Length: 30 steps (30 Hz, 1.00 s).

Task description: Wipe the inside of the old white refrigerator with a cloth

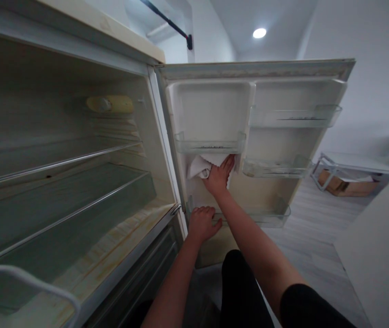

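Observation:
A white cloth (197, 166) lies against the inner panel of the opened refrigerator door (211, 109), just under a clear door shelf (211, 145). My right hand (219, 175) presses it to the panel with fingers extended, and part of the cloth bunches out on the left. Lower down, my left hand (204, 224) has its fingers curled over the rim of the bottom clear door shelf (269, 220), thumb held apart. The hand itself covers the left part of that rim.
To the left stands the refrigerator interior with glass shelves (61, 205) and a stained bottom edge (112, 255). A white cable (37, 283) crosses the lower left. On the right, a cardboard box (348, 183) sits under a low white table (358, 161), beside a white wall.

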Available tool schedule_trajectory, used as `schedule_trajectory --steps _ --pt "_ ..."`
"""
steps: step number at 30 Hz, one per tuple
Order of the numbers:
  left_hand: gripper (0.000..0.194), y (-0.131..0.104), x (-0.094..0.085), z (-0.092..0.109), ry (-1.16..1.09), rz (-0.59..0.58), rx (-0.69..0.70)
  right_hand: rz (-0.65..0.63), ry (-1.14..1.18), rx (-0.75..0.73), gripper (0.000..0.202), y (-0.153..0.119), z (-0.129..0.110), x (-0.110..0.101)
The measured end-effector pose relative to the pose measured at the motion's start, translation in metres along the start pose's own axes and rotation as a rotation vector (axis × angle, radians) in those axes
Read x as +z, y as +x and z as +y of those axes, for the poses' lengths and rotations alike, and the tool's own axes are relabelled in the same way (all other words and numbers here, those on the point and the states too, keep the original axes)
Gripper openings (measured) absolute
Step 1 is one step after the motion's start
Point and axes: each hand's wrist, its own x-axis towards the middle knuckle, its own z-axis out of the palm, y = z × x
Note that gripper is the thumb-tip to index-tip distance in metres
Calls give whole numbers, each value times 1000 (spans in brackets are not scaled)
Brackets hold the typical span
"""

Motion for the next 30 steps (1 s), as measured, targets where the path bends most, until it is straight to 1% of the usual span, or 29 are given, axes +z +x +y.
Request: schedule_trajectory --steps 1,3,5,7,9,11,14,17,20,23,25,26,28,30 --pt "26 0 0 0 1 -2 -1 -27 22 -87 50 -2 -3 6" --pt "26 1 0 0 1 -3 4 -134 81 -348 41 -4 -6 22" --pt "26 1 0 0 0 -1 14 -236 143 -587 39 -5 -4 38" --pt "25 0 -2 -1 -3 0 20 -268 183 -721 39 -3 7 47" --pt "25 -1 -4 -3 -4 -2 26 -269 192 -807 39 0 24 44" --pt "26 -3 -7 -5 -6 -4 36 -284 172 -867 40 0 45 30" --pt "26 -7 -8 -10 0 -2 57 -326 107 -885 43 -7 84 -5" --pt "26 -10 -9 -15 2 1 78 -396 -1 -845 49 -23 126 -49" --pt "27 -11 -8 -17 -4 1 84 -438 -200 -720 62 -41 163 -96" --pt "27 -10 -7 -16 0 1 80 -380 -423 -587 62 -52 188 -136" --pt "27 -9 -7 -14 7 5 69 -344 -505 -519 60 -56 196 -152" --pt "27 -8 -6 -13 12 6 61 -344 -520 -492 61 -57 198 -156" --pt "27 -6 -5 -10 22 7 49 -383 -509 -461 63 -57 201 -156" --pt "28 -5 -4 -8 34 8 44 -453 -460 -480 66 -54 202 -149"
